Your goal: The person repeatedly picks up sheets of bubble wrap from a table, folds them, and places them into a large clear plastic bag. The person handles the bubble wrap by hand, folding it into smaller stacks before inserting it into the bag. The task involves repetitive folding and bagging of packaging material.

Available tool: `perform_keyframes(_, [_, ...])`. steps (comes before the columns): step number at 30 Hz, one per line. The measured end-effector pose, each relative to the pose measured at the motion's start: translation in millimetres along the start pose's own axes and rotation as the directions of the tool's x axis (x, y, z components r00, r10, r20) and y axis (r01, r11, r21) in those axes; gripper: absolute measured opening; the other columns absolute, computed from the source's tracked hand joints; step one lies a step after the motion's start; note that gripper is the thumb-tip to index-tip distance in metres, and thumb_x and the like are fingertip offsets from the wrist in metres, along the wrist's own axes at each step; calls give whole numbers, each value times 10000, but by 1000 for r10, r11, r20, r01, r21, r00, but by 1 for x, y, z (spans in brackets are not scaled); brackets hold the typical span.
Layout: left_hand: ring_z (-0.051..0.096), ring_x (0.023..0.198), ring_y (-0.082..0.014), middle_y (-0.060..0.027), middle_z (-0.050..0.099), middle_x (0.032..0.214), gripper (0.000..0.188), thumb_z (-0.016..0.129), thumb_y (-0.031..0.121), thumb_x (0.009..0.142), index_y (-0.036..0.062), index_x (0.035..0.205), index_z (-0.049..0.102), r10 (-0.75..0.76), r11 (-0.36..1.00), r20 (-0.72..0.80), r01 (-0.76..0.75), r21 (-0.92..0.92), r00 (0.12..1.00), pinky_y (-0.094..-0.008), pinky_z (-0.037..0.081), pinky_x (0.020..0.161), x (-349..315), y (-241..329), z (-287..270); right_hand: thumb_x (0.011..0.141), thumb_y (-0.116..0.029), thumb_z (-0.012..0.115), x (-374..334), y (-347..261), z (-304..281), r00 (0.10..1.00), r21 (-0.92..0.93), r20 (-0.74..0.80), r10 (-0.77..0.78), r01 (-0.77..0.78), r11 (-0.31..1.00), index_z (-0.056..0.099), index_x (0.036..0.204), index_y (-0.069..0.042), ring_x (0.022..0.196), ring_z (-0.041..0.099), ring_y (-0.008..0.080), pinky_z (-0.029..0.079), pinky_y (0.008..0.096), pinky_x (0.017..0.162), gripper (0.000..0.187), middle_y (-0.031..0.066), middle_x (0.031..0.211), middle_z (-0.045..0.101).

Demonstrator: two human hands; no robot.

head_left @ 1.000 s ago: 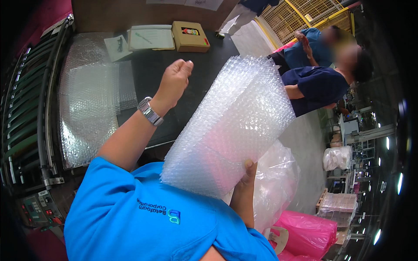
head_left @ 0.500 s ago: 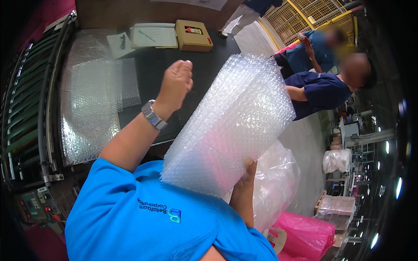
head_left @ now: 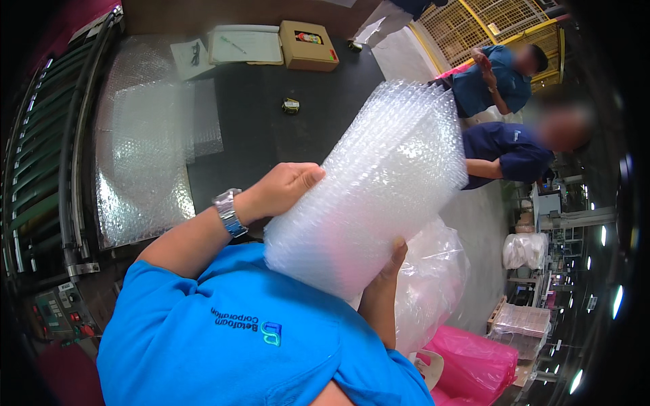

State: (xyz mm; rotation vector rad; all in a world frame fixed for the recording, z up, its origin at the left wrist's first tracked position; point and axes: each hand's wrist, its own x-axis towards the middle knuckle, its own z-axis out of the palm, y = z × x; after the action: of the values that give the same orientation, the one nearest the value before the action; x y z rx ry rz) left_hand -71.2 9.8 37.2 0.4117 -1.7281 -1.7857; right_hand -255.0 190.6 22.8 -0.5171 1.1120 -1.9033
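A stack of clear bubble wrap sheets [head_left: 379, 183] is held up in front of my chest, tilted, with its layered edges fanned at the top. My left hand [head_left: 288, 191], with a metal watch on the wrist, grips the stack's left edge; its thumb lies on the near face and the other fingers are partly hidden. On the lower right side, my right hand [head_left: 391, 262] holds the stack, its thumb showing and the rest of its fingers behind the sheets. Pink shows through the lower part of the wrap.
More bubble wrap [head_left: 139, 162] lies on the dark table [head_left: 250, 135] at left, beside a roller rack [head_left: 40, 149]. A small black-and-yellow object [head_left: 290, 105], cardboard box [head_left: 308, 51], clipboard [head_left: 244, 46] and glasses [head_left: 196, 54] are there too. Two people [head_left: 504, 152] stand at right; pink plastic [head_left: 474, 362] lies below.
My left hand has come down from its raised fist above the table and taken hold of the stack's left edge. The small black-and-yellow object behind it now shows.
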Motion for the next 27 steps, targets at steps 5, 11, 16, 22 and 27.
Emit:
perform_keyframes(5, [356,495,-89,-21,399,530,368,480,317,900,36,662,474,173,955,-337,-75,286,925,-272,324,458,6,-7,-4,626,-384,740,8,-1,-6,996,35,84,-10,7,999,357,1247,-32,1028,496,265,460,380,834,810,116,1151,468])
perform_keyframes(11, [375,513,-63,18,438,560,266,558,269,864,61,710,495,114,991,-572,-56,118,812,-232,341,471,16,-9,-39,625,-397,744,4,-6,2,997,19,-34,-76,76,997,338,1253,-17,1036,491,264,456,390,851,839,113,1162,455])
perform_keyframes(16, [425,536,-59,-2,454,574,266,575,260,851,53,703,498,-105,994,-348,85,-71,932,-213,363,505,1,5,-30,616,-391,748,5,-8,-10,993,-4,-46,-106,106,994,327,1256,-13,1049,480,268,449,397,866,854,113,1164,447])
perform_keyframes(22, [373,516,-78,-40,407,551,348,532,264,878,24,636,464,89,959,53,-100,264,995,-257,343,477,-14,-10,-11,620,-411,727,1,-10,8,999,63,-43,-19,22,998,339,1250,-15,1038,482,278,445,412,868,839,125,1158,456])
perform_keyframes(27, [292,523,-35,60,316,552,340,495,246,905,72,627,406,52,997,-513,-20,68,857,-212,281,452,-2,-7,-26,627,-474,683,-1,-14,4,999,144,-28,40,-35,989,359,1244,-26,1057,457,294,434,428,874,828,143,1170,447])
